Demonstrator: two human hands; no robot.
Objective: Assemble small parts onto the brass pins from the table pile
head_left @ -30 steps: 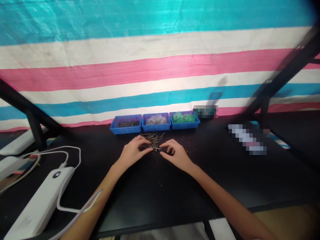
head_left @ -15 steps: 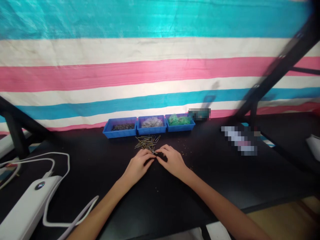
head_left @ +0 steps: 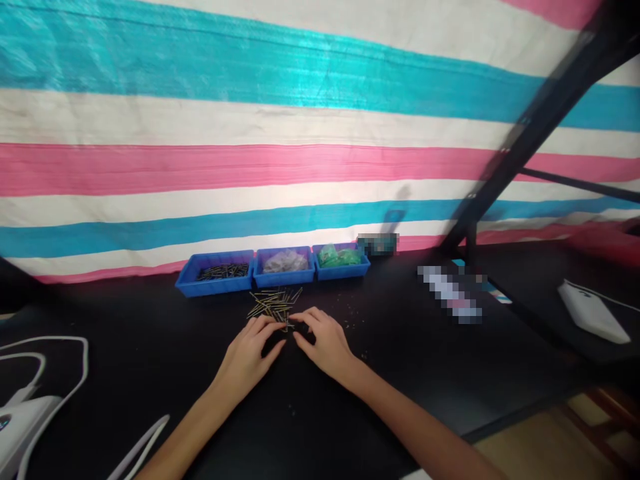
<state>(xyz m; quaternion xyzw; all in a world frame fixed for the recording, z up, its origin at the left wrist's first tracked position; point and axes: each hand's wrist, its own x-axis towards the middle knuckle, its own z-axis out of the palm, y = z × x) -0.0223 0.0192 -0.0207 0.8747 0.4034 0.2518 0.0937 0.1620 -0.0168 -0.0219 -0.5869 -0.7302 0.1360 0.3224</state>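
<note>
A loose pile of thin, brass-coloured and dark metal rods [head_left: 273, 303], perhaps drill bits, lies on the black table. At its near edge is my left hand [head_left: 250, 353], fingers bent and thumb apart from the index finger. My right hand [head_left: 324, 341] faces it from the other side, thumb and index finger also parted. The index fingertips of both hands reach the nearest rods; whether they touch them is too small to tell. I see nothing held in either hand. Behind the pile, a blue bin [head_left: 215, 287] contains many similar dark rods.
Beside that bin stand a blue bin [head_left: 285, 277] of clear plastic bags and a blue bin [head_left: 343, 271] of green bags. Small crumbs dot the table right of the pile. A white power bank [head_left: 30, 427] with cables lies left. A black frame post [head_left: 520, 133] rises at right.
The camera view has turned right, so everything sits further left. Thumb and index finger of my left hand have moved apart. Both hands stay by the rod pile.
</note>
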